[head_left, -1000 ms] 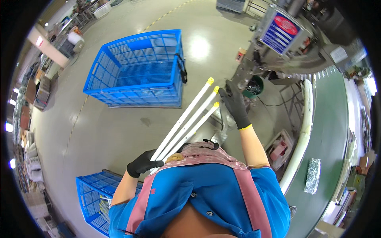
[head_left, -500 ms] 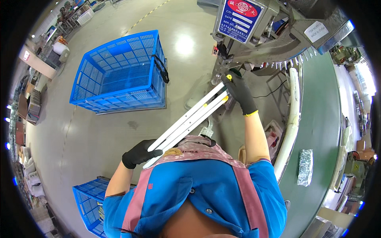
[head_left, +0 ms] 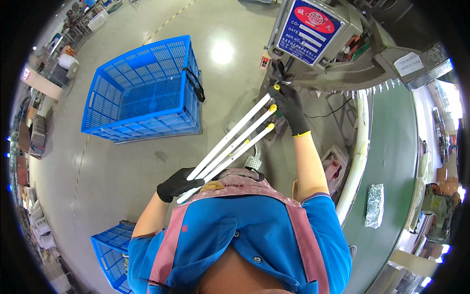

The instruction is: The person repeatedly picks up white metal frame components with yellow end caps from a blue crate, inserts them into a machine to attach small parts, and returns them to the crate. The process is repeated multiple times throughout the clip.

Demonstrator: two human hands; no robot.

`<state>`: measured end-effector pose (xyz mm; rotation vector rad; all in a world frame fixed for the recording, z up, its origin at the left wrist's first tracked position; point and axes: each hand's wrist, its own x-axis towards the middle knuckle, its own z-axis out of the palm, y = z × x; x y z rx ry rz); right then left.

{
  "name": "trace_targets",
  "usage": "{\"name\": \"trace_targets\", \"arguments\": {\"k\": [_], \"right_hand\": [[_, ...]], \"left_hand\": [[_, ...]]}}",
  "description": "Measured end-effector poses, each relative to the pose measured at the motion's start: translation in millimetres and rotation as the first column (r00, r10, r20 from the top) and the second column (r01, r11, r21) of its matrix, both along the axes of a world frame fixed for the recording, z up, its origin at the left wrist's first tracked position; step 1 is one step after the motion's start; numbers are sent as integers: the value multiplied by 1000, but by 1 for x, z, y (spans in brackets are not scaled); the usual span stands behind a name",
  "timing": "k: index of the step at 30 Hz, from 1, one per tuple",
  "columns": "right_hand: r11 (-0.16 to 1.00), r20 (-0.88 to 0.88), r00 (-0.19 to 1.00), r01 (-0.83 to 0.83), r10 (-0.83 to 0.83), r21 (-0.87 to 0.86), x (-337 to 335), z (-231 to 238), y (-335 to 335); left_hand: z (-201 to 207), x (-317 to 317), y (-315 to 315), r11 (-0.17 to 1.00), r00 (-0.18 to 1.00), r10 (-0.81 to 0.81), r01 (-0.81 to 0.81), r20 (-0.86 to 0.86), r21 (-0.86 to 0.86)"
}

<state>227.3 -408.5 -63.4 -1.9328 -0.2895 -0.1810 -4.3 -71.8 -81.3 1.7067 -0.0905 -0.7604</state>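
Note:
Several long white tubes [head_left: 228, 149] with yellow tips slant across in front of my apron, fanned apart at their far right ends. My left hand [head_left: 178, 185], in a black glove, is closed round their near left ends. At the far end my right hand [head_left: 288, 104], also gloved in black, grips the topmost tube close to its yellow tip. That tip is beside the lower part of a grey machine [head_left: 342, 73]. The other tubes' yellow ends hang free below my right hand.
A large blue mesh crate [head_left: 142, 93] stands on the floor at the left, with another blue crate [head_left: 111, 255] at the lower left. A green conveyor belt [head_left: 391, 161] runs along the right, carrying a clear plastic-wrapped packet [head_left: 375, 206]. A white padded roll [head_left: 356, 161] lines its edge.
The tubes have spread apart at their yellow ends, the topmost one swinging up toward the machine with my right hand. My left hand has shifted slightly right.

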Motion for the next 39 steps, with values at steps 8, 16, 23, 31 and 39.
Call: {"name": "trace_targets", "arguments": {"k": [8,16,23,31,39], "right_hand": [[1000,-85,996,-22,23,21,4,-8,0],[995,-170,981,-89,94,38,-8,-35,-9],[1000,-287,958,26,-25,-1,-21,-51,-28],[961,-223,972,-12,76,275,-22,-42,-17],[979,-238,971,69,-22,192,-21,-46,-12]], "left_hand": [[26,-7,4,995,995,-2,-8,-98,-96],[17,-14,-8,999,992,34,-38,-118,-30],[15,-26,-31,982,992,85,-100,-98,-163],[24,-31,-40,989,991,121,-125,-52,-81],[26,-29,-37,983,985,111,-128,-136,-129]]}}
